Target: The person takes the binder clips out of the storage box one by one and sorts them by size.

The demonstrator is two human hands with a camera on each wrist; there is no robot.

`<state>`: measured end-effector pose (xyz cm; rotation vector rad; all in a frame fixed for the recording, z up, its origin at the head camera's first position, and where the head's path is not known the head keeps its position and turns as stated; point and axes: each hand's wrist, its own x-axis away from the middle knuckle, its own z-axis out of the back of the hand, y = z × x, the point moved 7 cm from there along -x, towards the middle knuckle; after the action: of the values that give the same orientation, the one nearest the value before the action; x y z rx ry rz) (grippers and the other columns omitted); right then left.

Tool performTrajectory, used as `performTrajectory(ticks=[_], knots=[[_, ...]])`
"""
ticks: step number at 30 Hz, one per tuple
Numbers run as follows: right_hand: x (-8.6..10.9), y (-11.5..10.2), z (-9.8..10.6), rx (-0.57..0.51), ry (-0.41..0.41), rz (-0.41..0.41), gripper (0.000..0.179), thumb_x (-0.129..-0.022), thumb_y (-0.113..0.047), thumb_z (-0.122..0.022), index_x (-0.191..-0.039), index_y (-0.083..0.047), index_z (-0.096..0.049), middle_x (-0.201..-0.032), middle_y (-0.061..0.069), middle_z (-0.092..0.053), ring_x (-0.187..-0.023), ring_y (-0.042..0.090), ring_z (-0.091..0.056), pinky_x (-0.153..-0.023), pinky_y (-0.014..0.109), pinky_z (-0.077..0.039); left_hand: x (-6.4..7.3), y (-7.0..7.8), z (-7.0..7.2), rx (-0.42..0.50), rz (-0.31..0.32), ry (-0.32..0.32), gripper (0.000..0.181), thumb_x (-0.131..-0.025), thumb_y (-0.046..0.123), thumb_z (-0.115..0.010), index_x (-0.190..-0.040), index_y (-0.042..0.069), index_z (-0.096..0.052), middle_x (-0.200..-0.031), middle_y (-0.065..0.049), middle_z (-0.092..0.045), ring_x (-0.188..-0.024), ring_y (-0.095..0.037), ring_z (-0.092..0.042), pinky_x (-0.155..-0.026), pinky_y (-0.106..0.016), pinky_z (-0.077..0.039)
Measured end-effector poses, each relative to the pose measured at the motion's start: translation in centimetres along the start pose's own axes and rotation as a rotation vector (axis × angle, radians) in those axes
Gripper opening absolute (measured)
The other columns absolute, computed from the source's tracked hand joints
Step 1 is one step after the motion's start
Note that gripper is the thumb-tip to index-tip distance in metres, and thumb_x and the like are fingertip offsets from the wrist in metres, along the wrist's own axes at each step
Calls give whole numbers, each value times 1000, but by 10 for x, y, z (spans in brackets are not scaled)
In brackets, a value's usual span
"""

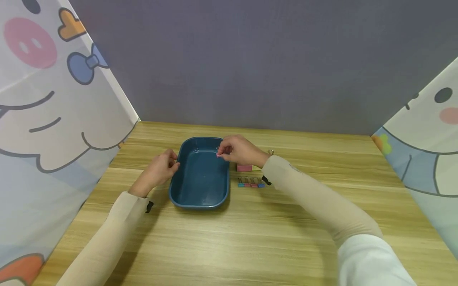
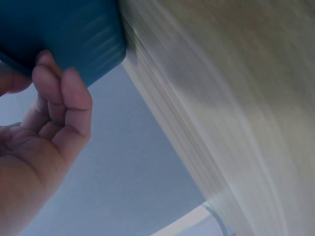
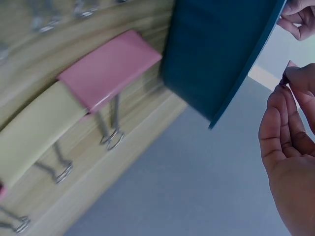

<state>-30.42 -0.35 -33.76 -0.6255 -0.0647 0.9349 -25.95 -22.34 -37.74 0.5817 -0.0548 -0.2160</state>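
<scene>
A deep blue plastic tray (image 1: 200,207) stands on the wooden table, left of the middle. My left hand (image 1: 159,171) holds its left rim; in the left wrist view the thumb lies over the rim and curled fingers touch the outer wall (image 2: 93,44). Between thumb and fingertips my right hand (image 1: 240,149) pinches a small pink binder clip (image 1: 218,155), above the tray's far right side. The right wrist view shows just a bit of that clip (image 3: 291,64). Under the right wrist sit a larger pink binder clip (image 1: 244,168) and a yellow one (image 1: 255,168), partly hidden by the arm.
Several small blue and pink binder clips (image 1: 251,185) form a row right of the tray. A clip's wire handle (image 1: 270,152) shows behind the right forearm. A grey panel (image 1: 250,71) rises at the table's back, with cartoon-printed cloth (image 1: 53,119) at both sides.
</scene>
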Motion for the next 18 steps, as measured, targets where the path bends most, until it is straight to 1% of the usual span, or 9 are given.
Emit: performTrajectory(ticks=[5,10,12,15,18], knots=[[19,10,12,-46,57,-22,10,-87,-8,-66,-88,-15,-72,-87,-8,-60,-78,7,-55,-73,27,-48,0,-1,-1,4,-12,12,21,-93,8,-56,-107,-5,-47,-89,-17,-64,-73,-25,-59,-66,-39,-48],[36,15,21,-39,104,-13,11,-86,-9,-67,-88,-18,-72,-88,-8,-61,-79,8,-54,-73,36,-49,-1,-1,0,14,-35,25,19,-92,6,-56,-105,-6,-48,-85,-17,-63,-72,-24,-58,-64,-39,-48],[45,17,24,-29,107,-15,11,-86,-9,-67,-87,-20,-71,-88,-9,-61,-79,8,-54,-72,37,-49,-2,-1,0,14,-37,22,20,-92,6,-56,-105,-6,-48,-85,-17,-63,-71,-24,-58,-64,-39,-48],[59,19,26,-18,97,-16,10,-86,-8,-67,-88,-16,-72,-88,-9,-62,-78,10,-54,-70,38,-49,-2,-2,-1,12,-34,18,20,-92,6,-56,-105,-6,-47,-87,-17,-64,-73,-25,-59,-65,-39,-48],[74,25,28,8,96,-21,10,-85,-5,-68,-88,-15,-72,-89,-9,-62,-77,10,-54,-68,39,-49,-2,-1,-1,8,-31,18,20,-92,6,-56,-106,-6,-47,-88,-18,-64,-73,-26,-59,-66,-40,-48]])
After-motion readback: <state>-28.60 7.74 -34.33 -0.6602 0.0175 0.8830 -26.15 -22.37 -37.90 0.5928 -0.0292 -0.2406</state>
